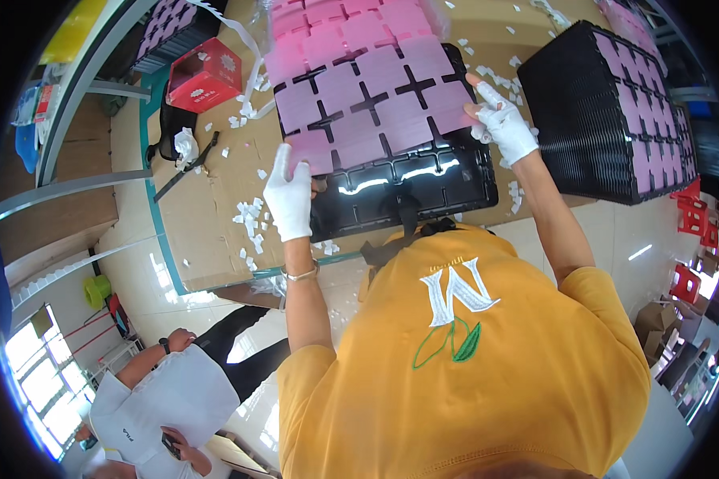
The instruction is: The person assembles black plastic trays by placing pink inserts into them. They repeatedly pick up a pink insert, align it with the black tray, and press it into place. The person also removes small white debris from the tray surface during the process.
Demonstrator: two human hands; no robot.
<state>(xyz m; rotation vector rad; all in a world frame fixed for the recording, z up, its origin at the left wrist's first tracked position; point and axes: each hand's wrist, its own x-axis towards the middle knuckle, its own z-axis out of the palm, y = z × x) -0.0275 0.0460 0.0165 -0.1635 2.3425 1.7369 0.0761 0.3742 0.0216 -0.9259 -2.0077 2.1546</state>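
A pink sheet with cross-shaped cut-outs lies over the far part of a black plastic tray. The tray's glossy near part shows bare compartments. My left hand, in a white glove with bare fingertips showing, grips the sheet's near left corner, thumb on the edge and index finger stretched along the side. At the right edge, my right hand, gloved the same way, holds the sheet at its near right corner, with a bare thumb and index fingertip. Beyond lies a brighter pink stack of sheets, partly in clear plastic.
A tall stack of black trays with pink sheets stands at the right. A red box, a black strap and white paper scraps lie on the cardboard-covered table. A person in white sits at lower left, holding a phone.
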